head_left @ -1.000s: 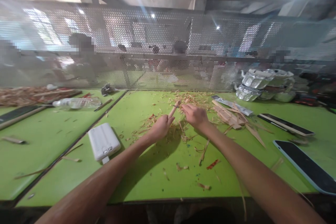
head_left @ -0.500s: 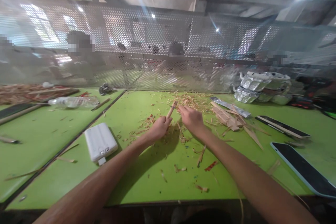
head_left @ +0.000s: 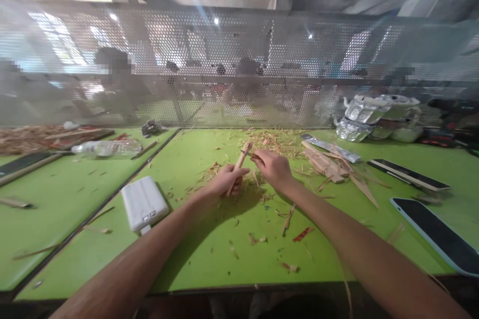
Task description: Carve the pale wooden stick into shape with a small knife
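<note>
Over shavings (head_left: 275, 140), both hands' grip on stick (head_left: 239, 160)

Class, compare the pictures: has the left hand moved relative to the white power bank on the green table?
Yes. The left hand has drawn slightly nearer the power bank, toward the person, with the wooden stick.

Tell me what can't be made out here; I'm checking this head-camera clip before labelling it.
- Head view: what the right hand holds against the wooden stick is too small and dark to identify.
- The stick's lower part is hidden inside the left hand.
- The black-screened phone is cut off by the right edge.
- People behind the perforated screen are blurred.
</note>
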The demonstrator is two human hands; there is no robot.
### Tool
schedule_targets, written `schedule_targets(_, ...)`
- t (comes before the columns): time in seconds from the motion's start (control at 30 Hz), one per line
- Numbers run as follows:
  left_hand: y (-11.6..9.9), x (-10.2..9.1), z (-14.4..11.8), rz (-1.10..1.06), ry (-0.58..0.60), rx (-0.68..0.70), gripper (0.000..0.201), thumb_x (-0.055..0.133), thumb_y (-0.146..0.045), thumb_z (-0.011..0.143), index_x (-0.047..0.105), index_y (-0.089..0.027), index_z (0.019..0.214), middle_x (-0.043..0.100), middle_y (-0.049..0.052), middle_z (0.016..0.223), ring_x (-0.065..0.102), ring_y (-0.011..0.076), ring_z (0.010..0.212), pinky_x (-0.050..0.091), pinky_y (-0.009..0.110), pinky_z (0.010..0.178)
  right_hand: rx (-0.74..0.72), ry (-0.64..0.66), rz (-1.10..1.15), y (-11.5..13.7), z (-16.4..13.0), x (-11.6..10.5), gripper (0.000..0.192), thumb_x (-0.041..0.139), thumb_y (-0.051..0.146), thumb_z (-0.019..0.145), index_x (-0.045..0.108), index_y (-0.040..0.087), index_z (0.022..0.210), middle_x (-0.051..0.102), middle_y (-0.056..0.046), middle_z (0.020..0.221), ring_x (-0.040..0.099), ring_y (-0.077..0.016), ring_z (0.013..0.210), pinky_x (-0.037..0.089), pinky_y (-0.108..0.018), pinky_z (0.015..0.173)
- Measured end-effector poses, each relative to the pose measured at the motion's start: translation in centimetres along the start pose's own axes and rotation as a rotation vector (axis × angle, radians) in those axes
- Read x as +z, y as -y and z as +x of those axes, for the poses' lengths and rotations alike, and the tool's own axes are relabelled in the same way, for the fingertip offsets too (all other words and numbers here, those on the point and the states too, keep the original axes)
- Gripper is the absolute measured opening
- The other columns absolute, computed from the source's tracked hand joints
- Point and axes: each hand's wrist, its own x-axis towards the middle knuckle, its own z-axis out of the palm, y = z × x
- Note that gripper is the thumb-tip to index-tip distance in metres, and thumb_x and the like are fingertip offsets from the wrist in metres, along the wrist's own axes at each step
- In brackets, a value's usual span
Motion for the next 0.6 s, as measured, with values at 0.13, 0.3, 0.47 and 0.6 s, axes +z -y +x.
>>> schedule_targets(0.13, -0.34, 0.23, -0.36, -0.075, 0.037, -0.015, 0.040, 0.076, -0.034, 0.083, 0.040, -0.021, 0.070, 0.037, -0.010, 0.055, 0.033, 0.0034, 0.041, 0.023, 0.018, 0.037, -0.047, 0.004, -0.108, 0.27, -0.09, -0.09, 0.033, 0.046, 0.033, 0.107, 0.074, 0.016, 0.106, 0.075, -0.008, 0.093, 0.058, -0.0138, 0.061, 0.025, -0.025, 0.050)
schedule_targets(0.3, -0.29, 0.21, -0.42, -0.091, 0.017, -0.027, 0.035, 0.070, -0.030, 0.088, 0.043, -0.020, 0.069, 0.039, -0.008, 0.053, 0.035, 0.0041, 0.041, 0.024, 0.018, 0.037, -0.022, 0.063, -0.043, 0.33, -0.20, 0.20, 0.039, 0.042, 0.034, 0.107, 0.075, 0.017, 0.097, 0.072, -0.009, 0.082, 0.049, -0.0132, 0.053, 0.023, -0.027, 0.051)
schedule_targets(0.47, -0.02, 0.06, -0.21, -0.083, 0.014, -0.028, 0.034, 0.069, -0.028, 0.088, 0.041, -0.020, 0.069, 0.038, -0.009, 0.053, 0.033, 0.0043, 0.040, 0.023, 0.018, 0.037, 0.001, 0.065, -0.064, 0.26, -0.23, 0.36, 0.045, 0.038, 0.037, 0.108, 0.074, 0.015, 0.091, 0.064, -0.006, 0.066, 0.043, -0.0133, 0.049, 0.020, -0.027, 0.051)
schedule_targets(0.6, 0.04, 0.19, -0.19, -0.076, -0.009, -0.061, 0.034, 0.067, -0.027, 0.090, 0.040, -0.022, 0.071, 0.036, -0.009, 0.053, 0.031, 0.0044, 0.039, 0.021, 0.018, 0.037, 0.016, 0.063, -0.011, 0.14, -0.16, 0.43, 0.041, 0.041, 0.035, 0.106, 0.072, 0.016, 0.088, 0.064, -0.005, 0.066, 0.046, -0.0137, 0.053, 0.022, -0.026, 0.051)
